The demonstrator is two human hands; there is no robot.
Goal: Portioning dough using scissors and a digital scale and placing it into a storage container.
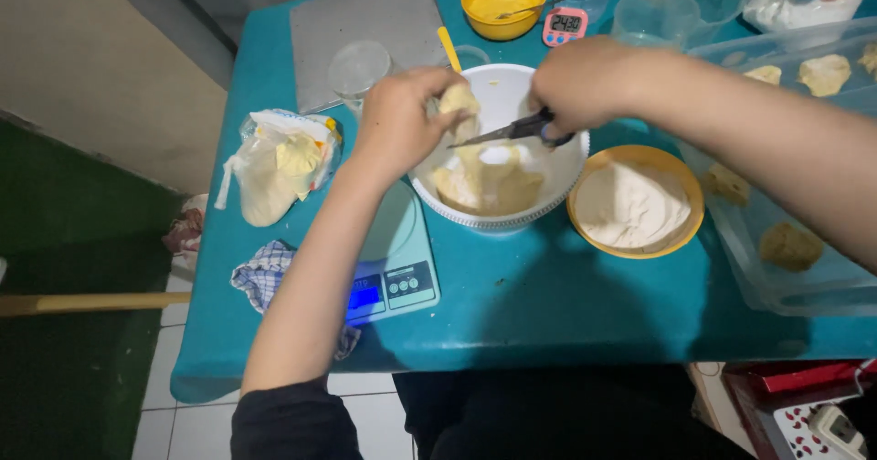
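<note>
My left hand (395, 122) pinches a strand of dough (459, 104) up over the white bowl (566, 172). My right hand (585, 81) grips scissors (512, 131) — blades at the strand.

Your left hand (397, 122) is raised with the wrist bent, its back turned up toward the camera and the fingers pinched closed toward the right; the bare left forearm runs down and to the left to a dark sleeve at the bottom edge. Your right hand (585, 84) is curled into a closed grip, knuckles up, with thumb and fingers tucked underneath and hidden from view. The bare right forearm stretches away to the right and slightly down, out of the frame, and the two hands sit near each other without touching.
</note>
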